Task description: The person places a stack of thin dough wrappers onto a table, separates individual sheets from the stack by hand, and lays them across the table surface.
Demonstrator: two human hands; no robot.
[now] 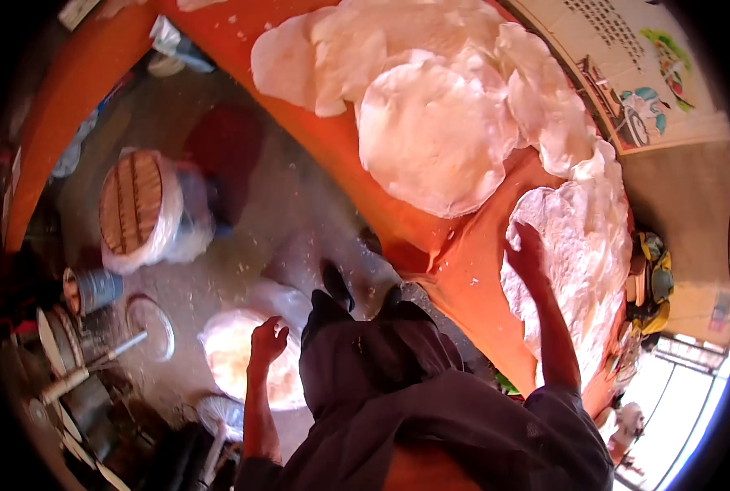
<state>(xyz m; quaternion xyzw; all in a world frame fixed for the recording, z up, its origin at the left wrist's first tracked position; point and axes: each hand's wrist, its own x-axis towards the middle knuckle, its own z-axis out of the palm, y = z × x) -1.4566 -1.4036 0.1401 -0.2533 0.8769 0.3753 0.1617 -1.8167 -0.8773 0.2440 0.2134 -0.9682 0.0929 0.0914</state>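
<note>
My right hand [526, 250] reaches over the near left edge of a heap of pale flatbreads [569, 245]. Its fingers are spread against the top sheet, and I see no grip on it. My left hand [269, 340] hangs with loosely curled fingers and nothing visible in it. Below that hand, on the floor, stands a round plastic-lined container [217, 360] with pale contents. Farther off, a large round flatbread [434, 135] lies on top of several overlapping sheets, all on an orange cloth [479, 270].
A wooden-slatted round lid [131, 202] tops a plastic-wrapped drum to the left. Close by are a small bucket [93, 290] and a clear round lid [149, 327]. Tools and clutter crowd the lower left. Bags [651, 278] lie against the right wall, near a bright opening.
</note>
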